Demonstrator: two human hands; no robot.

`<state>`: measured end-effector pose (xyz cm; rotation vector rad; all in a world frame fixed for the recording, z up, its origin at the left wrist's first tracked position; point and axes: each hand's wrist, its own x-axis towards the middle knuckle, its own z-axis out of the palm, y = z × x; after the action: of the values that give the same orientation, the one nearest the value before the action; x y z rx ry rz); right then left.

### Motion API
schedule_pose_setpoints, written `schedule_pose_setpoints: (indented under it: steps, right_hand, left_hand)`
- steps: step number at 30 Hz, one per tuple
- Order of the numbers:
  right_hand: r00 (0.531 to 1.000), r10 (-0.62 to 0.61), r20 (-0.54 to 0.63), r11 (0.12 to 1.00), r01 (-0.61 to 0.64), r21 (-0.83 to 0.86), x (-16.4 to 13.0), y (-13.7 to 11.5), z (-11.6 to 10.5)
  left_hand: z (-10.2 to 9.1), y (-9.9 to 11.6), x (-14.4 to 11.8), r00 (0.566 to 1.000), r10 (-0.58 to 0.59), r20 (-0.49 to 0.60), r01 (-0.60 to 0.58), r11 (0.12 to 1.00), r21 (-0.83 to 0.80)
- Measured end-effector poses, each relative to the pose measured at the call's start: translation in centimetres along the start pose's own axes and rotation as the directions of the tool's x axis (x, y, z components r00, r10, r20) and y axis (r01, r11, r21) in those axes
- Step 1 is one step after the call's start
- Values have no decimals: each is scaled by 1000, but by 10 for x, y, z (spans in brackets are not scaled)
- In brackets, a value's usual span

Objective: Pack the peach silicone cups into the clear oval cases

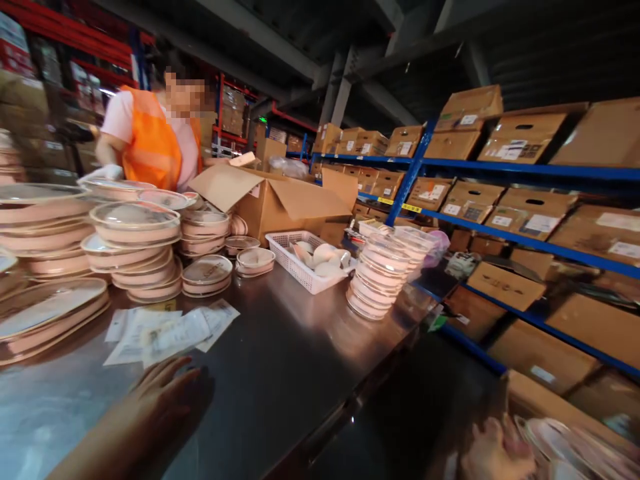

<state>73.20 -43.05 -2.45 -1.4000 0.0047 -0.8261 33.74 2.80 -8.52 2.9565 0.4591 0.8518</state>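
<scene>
My left hand point(163, 390) lies flat on the steel table point(280, 360), fingers spread, just below a loose pile of clear plastic bags point(167, 330). It holds nothing. My right hand point(493, 450) reaches down at the lower right into an open cardboard box point(530, 397) and touches pink plates wrapped in plastic point(565, 450); blur hides whether it grips one. Stacks of pink plates with clear lids point(135, 243) fill the table's left side.
A person in an orange vest point(150, 137) works at the far end behind an open carton point(273, 197). A white basket point(305, 263) of small bowls and a stack of small pink dishes point(377, 280) stand near the right edge. Blue shelving point(500, 233) holds cartons.
</scene>
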Motion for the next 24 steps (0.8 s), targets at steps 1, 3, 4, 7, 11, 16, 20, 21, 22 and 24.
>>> schedule_pose_setpoints:
  steps: [1, 3, 4, 7, 11, 16, 20, 21, 22, 24]
  right_hand:
    - [1000, 20, 13, 1000, -20, 1, -12, 5, 9]
    - [980, 16, 199, 1000, -17, 3, -48, 10, 40]
    - [924, -26, 381, 1000, 29, -3, -70, 9, 62]
    - [513, -276, 813, 946, 292, 137, -145, -12, 141]
    - [-4, -425, 905, 832, 393, 392, -245, -61, 255]
    - [-119, -386, 915, 852, 336, 403, -338, -98, 365]
    - [-51, -337, 940, 912, 229, 340, -368, -97, 400]
    - [-30, -329, 944, 925, 190, 329, -370, -95, 403]
    - [-9, -321, 947, 936, 149, 319, -369, -94, 402]
    - [34, -310, 950, 950, 61, 307, -362, -93, 396]
  left_hand:
    - [1, 0, 0, 999, -43, 27, 43, 999, 1]
    - [3, 0, 0, 993, -102, 52, 102, 995, -4]
    - [4, 0, 0, 992, -116, 55, 117, 993, -15]
    - [4, -1, -1, 989, -137, 55, 141, 987, -74]
    - [-2, 3, 2, 981, -189, 33, 191, 975, -116]
    - [-20, 1, 9, 970, -242, -3, 239, 960, -146]
    - [-30, -3, 10, 954, -295, -61, 284, 948, -141]
    - [-31, -4, 10, 949, -304, -87, 287, 944, -161]
    - [-31, -5, 10, 942, -315, -116, 291, 939, -185]
    - [-31, -8, 11, 916, -357, -182, 314, 921, -230]
